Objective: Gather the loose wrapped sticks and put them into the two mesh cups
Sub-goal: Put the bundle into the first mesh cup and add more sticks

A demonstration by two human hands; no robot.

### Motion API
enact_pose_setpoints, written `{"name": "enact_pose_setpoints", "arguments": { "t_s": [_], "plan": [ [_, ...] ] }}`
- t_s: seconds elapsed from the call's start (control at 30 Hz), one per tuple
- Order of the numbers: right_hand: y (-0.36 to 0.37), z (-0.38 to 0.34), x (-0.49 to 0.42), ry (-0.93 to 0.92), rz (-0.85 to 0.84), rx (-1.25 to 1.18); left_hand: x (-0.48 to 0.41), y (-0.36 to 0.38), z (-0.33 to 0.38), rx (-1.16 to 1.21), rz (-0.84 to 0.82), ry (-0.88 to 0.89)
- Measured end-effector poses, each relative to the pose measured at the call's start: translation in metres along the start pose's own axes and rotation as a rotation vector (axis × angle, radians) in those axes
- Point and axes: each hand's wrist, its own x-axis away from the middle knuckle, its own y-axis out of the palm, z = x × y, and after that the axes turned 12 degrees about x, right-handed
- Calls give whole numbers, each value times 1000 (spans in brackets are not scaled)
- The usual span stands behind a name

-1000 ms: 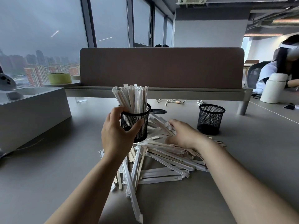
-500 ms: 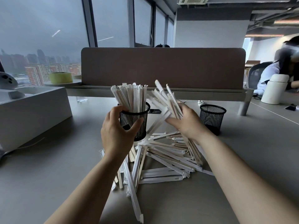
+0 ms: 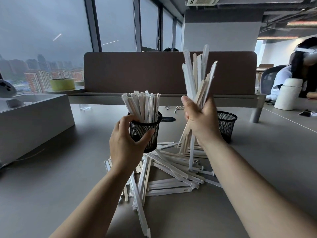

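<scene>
Where a grey tabletop (image 3: pixel 51 186) sits by office windows (image 3: pixel 42 40), wrapped sticks (image 3: pixel 171 177) lie heaped, left hand (image 3: pixel 127 145) grip wraps a full mesh cup (image 3: pixel 145 131), right hand (image 3: pixel 200 121) grip clenches an upright bundle (image 3: pixel 197 74).

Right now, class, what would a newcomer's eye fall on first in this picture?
The right hand grips an upright bundle of wrapped sticks right of centre. The left hand holds a mesh cup packed with sticks, just behind the loose pile on the grey desk.

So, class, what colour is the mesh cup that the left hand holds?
The mesh cup is black, best seen in the head view.
</scene>
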Motion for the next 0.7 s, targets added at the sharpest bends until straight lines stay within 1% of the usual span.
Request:
{"name": "enact_pose_setpoints", "arguments": {
  "t_s": [0.17, 0.4, 0.6, 0.7],
  "plan": [
    [4, 7, 10, 36, 10, 15, 2, 1, 1, -20, -12, 10],
    [8, 11, 27, 182, -27, -31, 3, 3, 1, -12, -31, 15],
    [7, 12, 32, 148, -50, -30, 4, 4, 1, -6, -52, 16],
    [10, 10, 31, 150, -30, -58, 4, 4, 1, -5, -50, 18]
  ]
}}
